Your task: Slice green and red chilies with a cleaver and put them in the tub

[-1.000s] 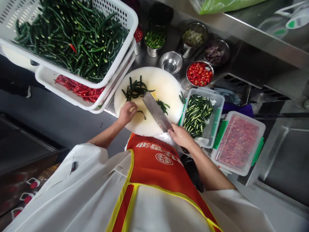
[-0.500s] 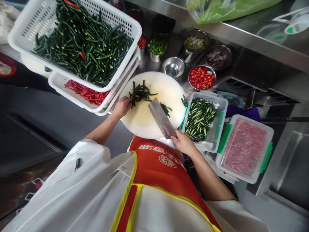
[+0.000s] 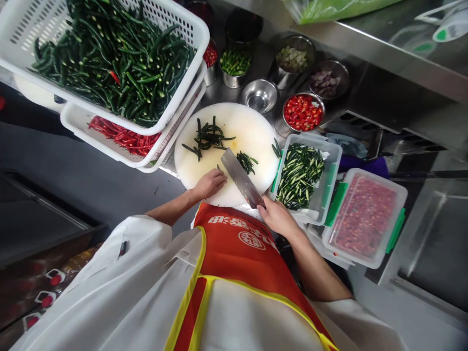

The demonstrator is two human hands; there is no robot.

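Note:
My right hand (image 3: 277, 215) is wrapped round the handle of a cleaver (image 3: 242, 178), whose broad blade slants over the round white cutting board (image 3: 193, 180). My left hand (image 3: 211, 183) is at the board's near left, fingers curled together on a green chili (image 3: 218, 167); only its dark tip shows. A loose pile of whole green chilies (image 3: 210, 135) lies beyond that hand. Right of the blade sits a small heap of cut green chilies (image 3: 246, 162). A few more cut green chilies (image 3: 277, 148) rest at the board's right edge.
White baskets of green chilies (image 3: 190, 92) and red chilies (image 3: 124, 137) stand stacked at left. Behind the board are an empty steel bowl (image 3: 259, 96) and a bowl of chopped red chilies (image 3: 303, 113). To the right are a clear tub of cut chilies (image 3: 331, 180) and a lidded box (image 3: 365, 217).
My left hand has left the chili pile and moved right and nearer to me, with a chili at its fingers. The cleaver has hardly moved, and the whole view has shifted slightly.

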